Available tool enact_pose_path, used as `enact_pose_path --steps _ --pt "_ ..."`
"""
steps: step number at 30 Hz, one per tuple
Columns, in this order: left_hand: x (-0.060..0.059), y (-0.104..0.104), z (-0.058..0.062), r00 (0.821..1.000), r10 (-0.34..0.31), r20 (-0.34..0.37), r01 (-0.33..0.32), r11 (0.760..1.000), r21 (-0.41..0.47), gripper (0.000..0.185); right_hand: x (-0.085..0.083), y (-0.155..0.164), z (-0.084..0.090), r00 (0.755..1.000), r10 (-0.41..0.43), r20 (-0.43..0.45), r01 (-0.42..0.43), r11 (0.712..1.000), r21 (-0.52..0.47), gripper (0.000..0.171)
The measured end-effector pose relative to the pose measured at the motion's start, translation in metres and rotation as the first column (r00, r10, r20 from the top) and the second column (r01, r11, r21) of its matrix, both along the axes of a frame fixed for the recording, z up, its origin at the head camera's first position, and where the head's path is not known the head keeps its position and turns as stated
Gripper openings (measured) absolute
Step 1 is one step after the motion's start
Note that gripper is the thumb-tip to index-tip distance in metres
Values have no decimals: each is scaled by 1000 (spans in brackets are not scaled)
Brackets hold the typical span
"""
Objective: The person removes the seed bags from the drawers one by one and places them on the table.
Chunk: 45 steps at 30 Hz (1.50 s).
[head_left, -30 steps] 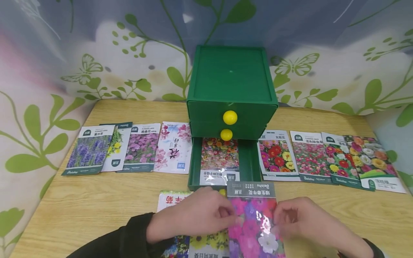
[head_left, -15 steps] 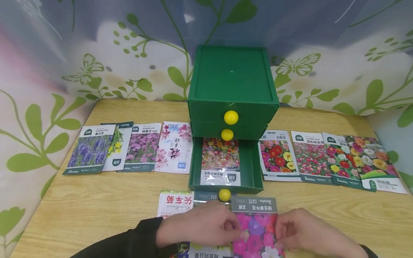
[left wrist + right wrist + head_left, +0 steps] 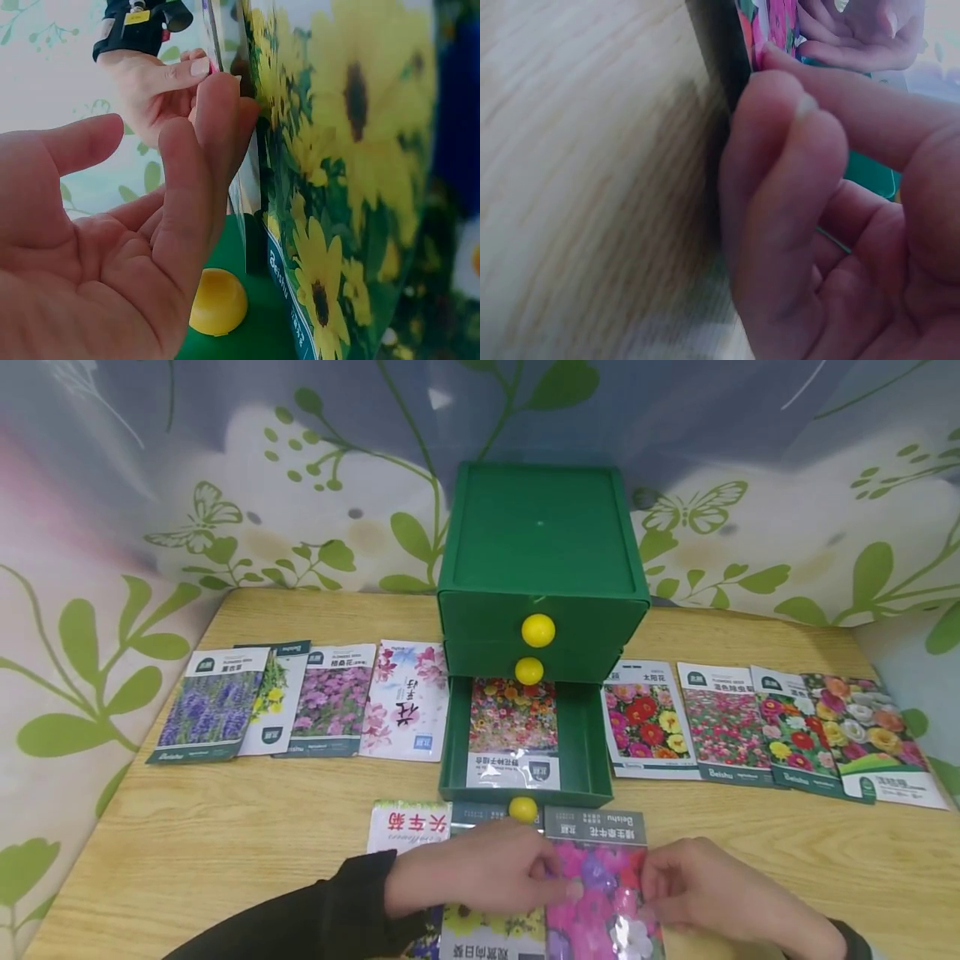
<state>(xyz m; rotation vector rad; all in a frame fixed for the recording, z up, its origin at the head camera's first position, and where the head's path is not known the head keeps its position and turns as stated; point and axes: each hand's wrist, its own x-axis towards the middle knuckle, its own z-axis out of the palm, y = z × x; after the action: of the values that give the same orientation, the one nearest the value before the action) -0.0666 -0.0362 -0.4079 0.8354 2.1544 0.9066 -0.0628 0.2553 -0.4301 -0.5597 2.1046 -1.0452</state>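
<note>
Pink-flower seed packet (image 3: 600, 885) sits between the two hands, held by both: the left hand (image 3: 480, 868) pinches its left edge and the right hand (image 3: 697, 885) pinches its right edge, fingers curled onto the glossy film. Its grey label strip points away from the hands, toward the drawer.

Going from the biggest thing down: the wooden surface (image 3: 225, 835) spreads out under and around both hands. Straight beyond the hands stands the green drawer cabinet (image 3: 542, 552), its two upper drawers closed, each with a yellow knob. Its bottom drawer (image 3: 581, 752) is pulled out toward the hands, and a mixed-flower packet (image 3: 513, 727) lies flat inside it. That drawer's yellow knob (image 3: 522, 809) is just beyond the left hand's knuckles and shows close under the fingers in the left wrist view (image 3: 217, 302).

Beyond the left hand and off to its outer side lies a row of four packets (image 3: 300, 702); beyond the right hand and off to its outer side lies another row of four (image 3: 765, 727).

Close by the left hand, a sunflower packet (image 3: 491, 935) lies partly under it and beside the held packet. A red-lettered white packet (image 3: 408, 827) lies just beyond the left wrist, next to the dark sleeve (image 3: 330, 918).
</note>
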Motion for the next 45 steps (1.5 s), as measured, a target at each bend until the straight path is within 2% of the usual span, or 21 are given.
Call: enact_pose_path --steps 17,22,26,28,30,32,35,38,40,45 --pt "-6 7 5 999 20 28 -17 995 -100 52 0 -7 3 999 -37 -13 39 990 138 18" --pt "-9 2 14 1000 17 19 -16 998 -52 44 -5 -4 12 996 -10 -92 27 982 185 12" --pt "-18 -6 25 996 28 -83 -25 999 37 35 -14 -6 28 985 -34 -170 70 976 208 6" --pt "-25 -11 30 984 55 -169 -43 996 75 33 -19 -9 37 972 -50 -228 99 972 212 7" --pt "-32 -18 35 964 105 -245 -88 993 81 32 -23 -13 46 954 -62 -293 129 968 215 10" --pt "-38 -24 39 937 162 -308 -147 987 69 30 -27 -19 53 929 -65 -363 149 967 206 12" --pt "-48 -32 42 888 245 -388 -255 967 26 28 -34 -29 61 892 -71 -447 167 970 178 14" --pt "-57 -37 44 848 305 -434 -340 940 -3 30 -41 -40 66 860 -74 -505 174 973 154 13" --pt "-63 -38 44 827 332 -453 -382 924 -19 31 -48 -48 68 841 -65 -537 174 972 155 12" --pt "-75 -39 42 799 363 -479 -440 896 -56 36 -66 -69 68 796 -25 -605 148 977 155 10"
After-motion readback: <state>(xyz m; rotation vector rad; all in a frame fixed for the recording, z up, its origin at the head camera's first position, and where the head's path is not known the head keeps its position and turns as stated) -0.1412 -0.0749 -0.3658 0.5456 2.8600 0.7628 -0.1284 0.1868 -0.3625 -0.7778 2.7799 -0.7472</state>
